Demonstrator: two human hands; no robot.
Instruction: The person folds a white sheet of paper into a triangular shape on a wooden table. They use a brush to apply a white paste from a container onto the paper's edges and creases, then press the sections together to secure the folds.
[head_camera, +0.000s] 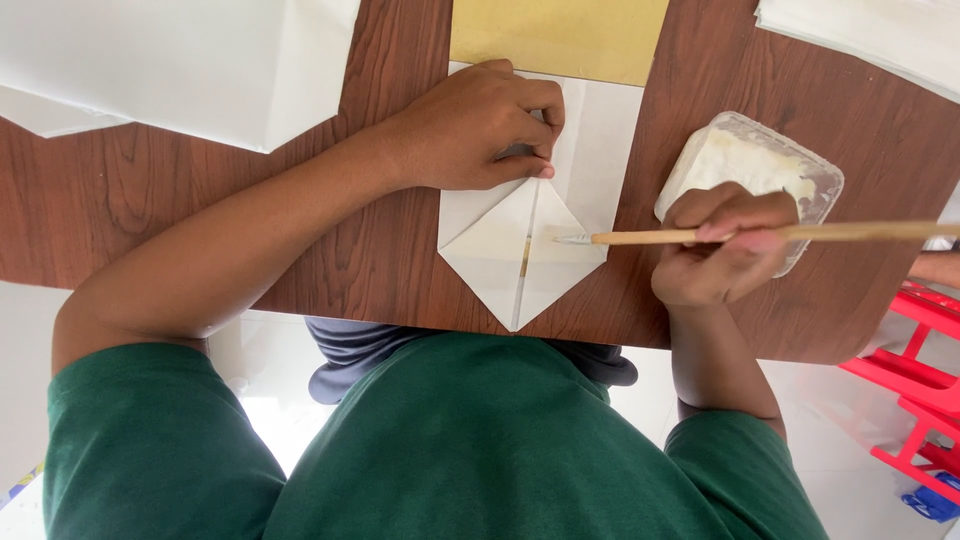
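- Head view, looking down: folded white paper (520, 250) lies flat on the table, its near end folded to a point that faces the person's body.
- Left hand (480, 125) presses down on the paper's upper part, fingers curled, fingertips (535, 170) resting right at the top of the folded flaps; it pins the sheet, not clutching anything.
- Right hand (725, 245) sits just right of the paper, clenched around a thin wooden brush (760, 235) held level, handle running off to the right.
- Brush tip (570, 239) touches the right flap, close to the centre seam where the two flaps meet.
- Shallow clear plastic tub (755, 165) with whitish paste inside stands behind the right hand, partly hidden by it, near the paper but apart from it.
- Mustard-yellow sheet (560, 35) lies beyond the white paper, its near edge touching or slipped under it; cannot tell which.
- Table (150, 190) is dark reddish wood-grain laminate, smooth, rounded near edge.
- More white sheets (180, 60) at far left, loosely stacked, another white stack (870, 30) at far right corner.
- Green short-sleeved shirt (480, 450) on the person, dark cloth at the lap.
- Pale glossy floor below; red plastic frame (915, 390), maybe a stool, at the right.
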